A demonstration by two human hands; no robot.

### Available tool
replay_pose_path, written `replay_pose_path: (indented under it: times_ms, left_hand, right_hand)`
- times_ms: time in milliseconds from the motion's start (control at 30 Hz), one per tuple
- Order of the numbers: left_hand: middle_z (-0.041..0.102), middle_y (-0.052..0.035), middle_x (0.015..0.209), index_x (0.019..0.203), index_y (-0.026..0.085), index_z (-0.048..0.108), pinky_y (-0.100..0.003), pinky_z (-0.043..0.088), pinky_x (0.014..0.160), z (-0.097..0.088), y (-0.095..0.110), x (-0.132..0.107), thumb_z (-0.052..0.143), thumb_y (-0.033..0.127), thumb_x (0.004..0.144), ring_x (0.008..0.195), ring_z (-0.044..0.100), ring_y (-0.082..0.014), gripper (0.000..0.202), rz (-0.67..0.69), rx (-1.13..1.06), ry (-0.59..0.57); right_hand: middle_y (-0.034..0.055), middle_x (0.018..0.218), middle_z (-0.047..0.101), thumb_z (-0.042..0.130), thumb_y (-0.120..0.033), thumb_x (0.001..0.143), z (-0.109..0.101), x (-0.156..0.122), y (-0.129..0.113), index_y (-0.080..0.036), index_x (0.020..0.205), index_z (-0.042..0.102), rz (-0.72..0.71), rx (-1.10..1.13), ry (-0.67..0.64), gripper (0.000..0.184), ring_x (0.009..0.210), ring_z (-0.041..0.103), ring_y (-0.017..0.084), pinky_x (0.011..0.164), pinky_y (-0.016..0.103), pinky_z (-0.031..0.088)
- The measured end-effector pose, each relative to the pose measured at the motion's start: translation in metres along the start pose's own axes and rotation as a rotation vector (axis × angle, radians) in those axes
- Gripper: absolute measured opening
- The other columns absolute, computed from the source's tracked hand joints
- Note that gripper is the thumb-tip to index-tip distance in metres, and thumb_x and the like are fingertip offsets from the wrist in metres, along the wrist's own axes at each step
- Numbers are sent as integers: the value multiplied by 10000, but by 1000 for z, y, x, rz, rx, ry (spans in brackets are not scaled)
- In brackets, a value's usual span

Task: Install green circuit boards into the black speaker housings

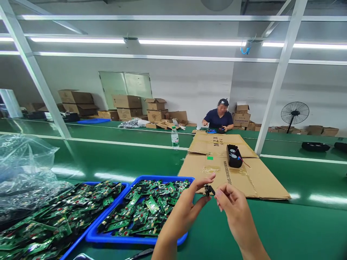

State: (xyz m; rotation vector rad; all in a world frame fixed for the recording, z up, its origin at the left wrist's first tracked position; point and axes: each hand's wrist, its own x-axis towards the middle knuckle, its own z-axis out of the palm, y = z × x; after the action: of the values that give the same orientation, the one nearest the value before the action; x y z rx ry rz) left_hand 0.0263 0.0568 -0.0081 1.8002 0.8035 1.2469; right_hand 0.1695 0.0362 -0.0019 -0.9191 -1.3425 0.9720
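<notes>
My left hand (187, 207) pinches a small circuit board (207, 190) between thumb and fingers. The board is seen nearly edge-on, with a black part (212, 190) sticking out to the right. At the tip of that part are the closed thumb and forefinger of my right hand (233, 206); whether they grip it or only touch it is hard to see. Left of my hands, a blue tray (92, 236) holds a heap of green circuit boards (151, 205). Another blue tray (78, 245) with more boards lies farther left.
Beyond my hands a flattened cardboard sheet (189, 168) carries a black speaker box (234, 156) with wires. A water bottle (175, 138) stands on the green table. Clear plastic bags (24, 173) lie left. A dark tool (141, 254) is at the near edge. A person (219, 117) sits opposite.
</notes>
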Motion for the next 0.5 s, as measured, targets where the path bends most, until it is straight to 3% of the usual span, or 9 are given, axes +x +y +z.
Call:
replay_pose_path:
  times_ms: [500]
  left_hand:
    - [570,-33,1290,1060,267,567,-346,387,1017,5,5,3,552,180,834,1204,495,-220,243,-39,-30,41]
  right_hand:
    - [-24,616,439,533,-416,798,1,2,10,-175,678,523,24,-60,-16,269,593,377,121,543,224,329]
